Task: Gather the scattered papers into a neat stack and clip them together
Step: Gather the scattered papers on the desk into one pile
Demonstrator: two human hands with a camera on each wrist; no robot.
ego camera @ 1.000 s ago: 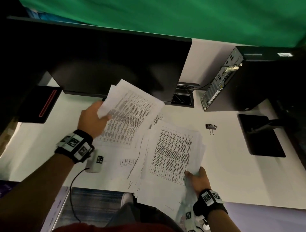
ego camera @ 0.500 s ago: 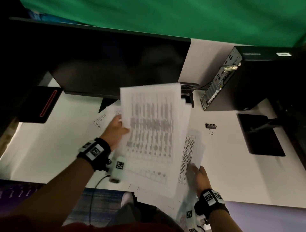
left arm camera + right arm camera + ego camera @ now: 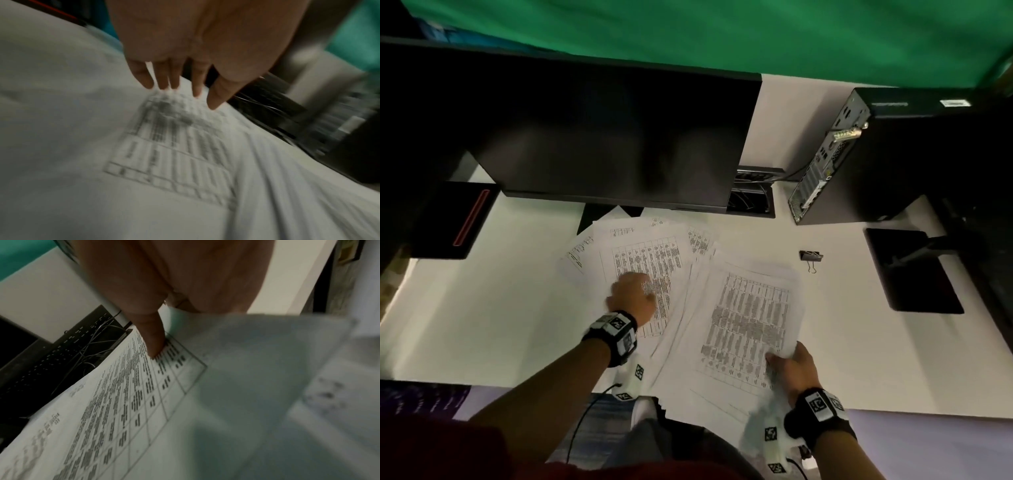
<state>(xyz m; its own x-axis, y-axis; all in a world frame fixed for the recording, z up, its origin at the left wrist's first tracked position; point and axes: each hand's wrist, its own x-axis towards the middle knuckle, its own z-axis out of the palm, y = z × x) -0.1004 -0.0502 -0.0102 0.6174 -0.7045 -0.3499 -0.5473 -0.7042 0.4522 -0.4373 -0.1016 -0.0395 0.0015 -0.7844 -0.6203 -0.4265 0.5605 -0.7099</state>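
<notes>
Printed papers (image 3: 743,308) fanned untidily, binder clip (image 3: 811,257) beside

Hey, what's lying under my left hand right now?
Your left hand rests with straight fingers on fanned printed papers on the white desk. How many sheets lie beneath is hidden.

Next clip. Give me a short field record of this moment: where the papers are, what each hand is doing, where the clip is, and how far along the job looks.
papers: printed sheets fanned loosely across the white desk, edges uneven, some overhanging the near edge
left hand: fingers straight, on the left sheets
right hand: grip on the near right corner of the pile, thumb on top
binder clip: on the desk, right of the papers, apart from them
background: monitor, computer tower
progress: not yet squared, not clipped
</notes>
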